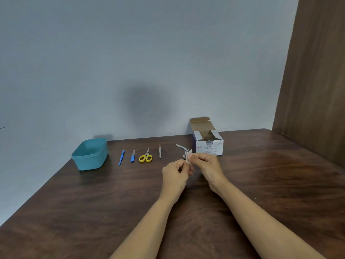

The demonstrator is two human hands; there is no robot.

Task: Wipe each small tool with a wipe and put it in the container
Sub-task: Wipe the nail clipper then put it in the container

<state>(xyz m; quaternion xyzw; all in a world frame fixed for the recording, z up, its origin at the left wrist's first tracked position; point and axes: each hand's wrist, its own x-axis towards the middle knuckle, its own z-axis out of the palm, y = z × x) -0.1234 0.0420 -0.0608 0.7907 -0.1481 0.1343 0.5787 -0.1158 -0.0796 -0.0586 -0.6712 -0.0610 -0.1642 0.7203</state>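
Observation:
Above the table's middle, my left hand (176,174) grips a silver nail clipper (183,149) whose lever is swung open. My right hand (206,164) pinches a small white wipe (190,153) against the clipper. On the table to the left lie metal tweezers (160,151), yellow-handled scissors (146,157), a short blue-handled file (132,156) and a thin blue tool (121,157). A teal container (89,155) stands at the far left with nothing visible inside.
An open white box of alcohol swabs (209,144) stands behind my right hand near the wall. The dark wooden table (261,184) meets a grey wall at the back. A brown wooden panel (313,71) rises on the right.

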